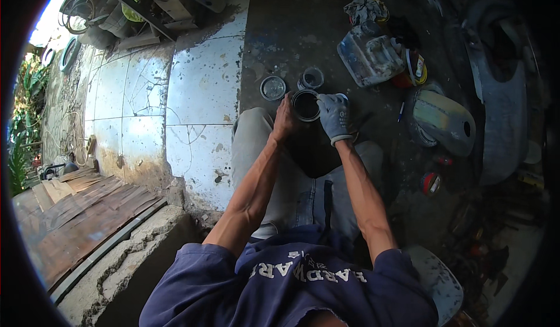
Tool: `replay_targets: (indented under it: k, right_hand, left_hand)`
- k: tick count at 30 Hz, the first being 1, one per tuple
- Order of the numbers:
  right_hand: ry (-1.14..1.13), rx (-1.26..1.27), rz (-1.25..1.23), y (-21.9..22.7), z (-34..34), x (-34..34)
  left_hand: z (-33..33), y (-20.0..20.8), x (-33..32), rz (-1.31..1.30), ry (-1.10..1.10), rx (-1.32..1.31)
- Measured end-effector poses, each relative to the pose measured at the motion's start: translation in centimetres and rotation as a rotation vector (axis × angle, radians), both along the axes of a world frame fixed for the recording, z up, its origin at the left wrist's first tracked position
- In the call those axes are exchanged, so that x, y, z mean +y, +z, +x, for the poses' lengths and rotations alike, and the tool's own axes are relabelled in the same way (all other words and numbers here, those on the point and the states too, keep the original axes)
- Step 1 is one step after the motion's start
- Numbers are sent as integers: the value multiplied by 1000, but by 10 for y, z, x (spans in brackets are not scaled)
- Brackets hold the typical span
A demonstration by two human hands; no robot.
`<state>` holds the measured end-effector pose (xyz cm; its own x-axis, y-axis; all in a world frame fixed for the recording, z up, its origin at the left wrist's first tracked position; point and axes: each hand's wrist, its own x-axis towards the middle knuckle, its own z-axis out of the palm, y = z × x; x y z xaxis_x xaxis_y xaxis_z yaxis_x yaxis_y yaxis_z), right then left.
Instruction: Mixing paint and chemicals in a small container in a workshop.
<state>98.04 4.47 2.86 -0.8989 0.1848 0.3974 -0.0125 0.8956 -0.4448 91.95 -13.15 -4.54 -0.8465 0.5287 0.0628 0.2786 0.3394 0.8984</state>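
An open round metal can with a dark inside stands on the floor in front of me, between my knees. My bare left hand is closed against its left side, steadying it. On my right hand is a grey work glove; its fingers are bent together at the can's right rim. Whether they pinch a small thing there is hidden. Just beyond the can is a smaller open container with grey inside. A round metal lid lies flat to the left of that container.
A paint-stained plastic jug lies at the far right beside a crumpled rag. Nearer are a blue pen, a curved painted panel and a red round tin. Cracked white tiles cover the left.
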Motion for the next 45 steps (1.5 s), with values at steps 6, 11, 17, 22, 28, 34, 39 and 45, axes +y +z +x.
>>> replay_targets:
  k: [6, 11, 17, 22, 28, 34, 39, 45]
  right_hand:
    - [-24, -90, -18, -3, 4, -5]
    - [-74, -212, 30, 11, 18, -8]
    - [-104, -145, -98, 35, 55, -6]
    - [-127, -74, -77, 88, 91, -34]
    - [-104, 69, -224, 128, 100, -59]
    - [-127, 83, -169, 145, 120, -63]
    - [-94, 88, -215, 157, 127, -65]
    - [-32, 116, -156, 160, 129, -76]
  left_hand:
    - [19, 28, 11, 111, 180, -15]
    - [24, 40, 11, 58, 177, -65]
    - [43, 70, 2, -50, 121, 92]
    - [69, 104, -11, -110, 152, 179]
    - [90, 132, -22, 15, 210, 375]
    - [97, 148, -28, 61, 200, 394]
    - [92, 158, -31, 61, 198, 468]
    - [92, 159, -26, 32, 220, 463]
